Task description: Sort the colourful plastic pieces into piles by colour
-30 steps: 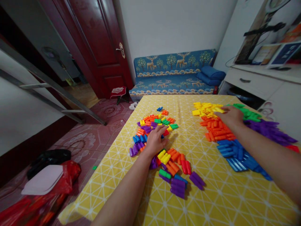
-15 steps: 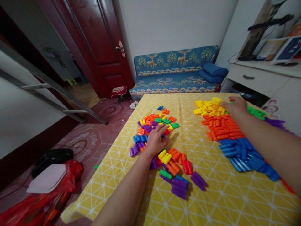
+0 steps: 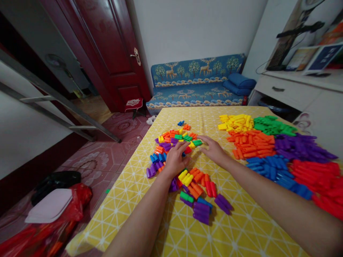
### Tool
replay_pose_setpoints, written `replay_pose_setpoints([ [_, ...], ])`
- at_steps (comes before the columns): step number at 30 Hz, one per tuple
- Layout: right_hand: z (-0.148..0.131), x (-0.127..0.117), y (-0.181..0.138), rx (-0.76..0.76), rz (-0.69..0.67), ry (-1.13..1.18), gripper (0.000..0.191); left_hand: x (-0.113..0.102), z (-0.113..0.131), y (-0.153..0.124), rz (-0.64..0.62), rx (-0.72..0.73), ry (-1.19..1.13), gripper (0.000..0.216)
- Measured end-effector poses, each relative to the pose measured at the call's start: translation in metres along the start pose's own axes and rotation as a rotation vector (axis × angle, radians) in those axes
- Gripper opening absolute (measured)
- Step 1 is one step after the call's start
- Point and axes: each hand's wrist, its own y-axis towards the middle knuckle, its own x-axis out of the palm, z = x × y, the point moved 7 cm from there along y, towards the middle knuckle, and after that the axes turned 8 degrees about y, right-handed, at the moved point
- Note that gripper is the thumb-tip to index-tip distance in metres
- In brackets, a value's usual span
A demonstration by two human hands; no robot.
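A heap of mixed coloured plastic blocks (image 3: 175,141) lies on the left half of a table with a yellow patterned cloth (image 3: 241,221). My left hand (image 3: 175,159) rests on this heap, fingers curled over the blocks; what it holds, if anything, is hidden. My right hand (image 3: 213,148) lies flat beside the heap's right edge, fingers stretched toward a green block (image 3: 197,142). More mixed blocks (image 3: 199,192) lie nearer me. To the right are sorted piles: yellow (image 3: 235,122), green (image 3: 270,125), orange (image 3: 250,144), purple (image 3: 300,146), blue (image 3: 276,169) and red (image 3: 321,178).
A dark red door (image 3: 107,53) stands open at the left. A blue sofa (image 3: 195,85) lines the far wall. A white cabinet (image 3: 294,96) is at the right. Red bags and a pink pad (image 3: 50,205) lie on the tiled floor left of the table.
My right hand has left the yellow and green piles at the far right and come back left to the mixed heap. My left hand has stayed on the heap.
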Motion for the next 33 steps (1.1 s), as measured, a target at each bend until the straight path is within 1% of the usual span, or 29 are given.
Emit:
replay_pose_setpoints([
  [1,-0.007,0.011,0.001,-0.042,-0.055,-0.057,0.058,0.000,0.000,0.000,0.002,0.000,0.000,0.060],
  [3,-0.015,0.030,0.004,-0.055,-0.155,-0.180,0.060,0.001,-0.001,0.000,0.005,0.002,-0.007,0.061],
  [5,-0.018,0.042,0.004,-0.024,-0.211,-0.316,0.052,0.001,-0.002,0.000,0.007,0.003,-0.015,0.062],
  [8,-0.027,0.045,-0.004,-0.014,-0.207,-0.436,0.038,0.001,-0.002,0.000,0.012,0.006,-0.021,0.063],
  [10,-0.033,0.042,-0.012,-0.034,-0.214,-0.431,0.033,0.001,-0.002,0.001,0.013,0.004,-0.025,0.062],
  [12,-0.036,0.035,-0.022,-0.041,-0.214,-0.374,0.033,0.000,-0.001,0.000,0.010,0.003,-0.033,0.060],
  [15,-0.036,0.014,-0.043,0.023,-0.142,-0.177,0.043,-0.003,0.000,0.000,0.001,-0.007,-0.058,0.055],
  [17,-0.035,-0.001,-0.067,0.113,-0.087,-0.032,0.048,-0.004,-0.001,0.000,-0.005,-0.023,-0.094,0.049],
  [18,-0.036,-0.006,-0.083,0.148,-0.078,0.004,0.051,-0.005,-0.001,0.000,-0.005,-0.031,-0.119,0.046],
  [20,-0.046,-0.011,-0.120,0.155,-0.104,-0.020,0.070,-0.007,-0.003,0.000,0.006,-0.052,-0.172,0.042],
  [22,-0.061,-0.005,-0.157,0.088,-0.181,-0.130,0.098,-0.008,-0.005,0.001,0.027,-0.077,-0.239,0.039],
  [23,-0.068,0.001,-0.171,0.060,-0.214,-0.182,0.108,-0.009,-0.006,0.002,0.039,-0.093,-0.281,0.038],
  [24,-0.073,0.007,-0.181,0.038,-0.225,-0.226,0.114,-0.011,-0.007,0.003,0.049,-0.112,-0.330,0.038],
  [25,-0.076,0.013,-0.185,0.030,-0.216,-0.258,0.116,-0.013,-0.008,0.004,0.052,-0.131,-0.381,0.038],
  [27,-0.079,0.026,-0.177,0.046,-0.153,-0.296,0.115,-0.019,-0.009,0.006,0.041,-0.170,-0.480,0.040],
  [29,-0.076,0.038,-0.153,0.108,-0.105,-0.308,0.114,-0.028,-0.008,0.008,0.010,-0.188,-0.553,0.042],
  [31,-0.071,0.053,-0.123,0.177,-0.109,-0.287,0.114,-0.039,-0.007,0.011,-0.007,-0.182,-0.586,0.043],
  [33,-0.071,0.065,-0.098,0.196,-0.112,-0.213,0.112,-0.048,-0.006,0.017,-0.018,-0.154,-0.566,0.043],
])
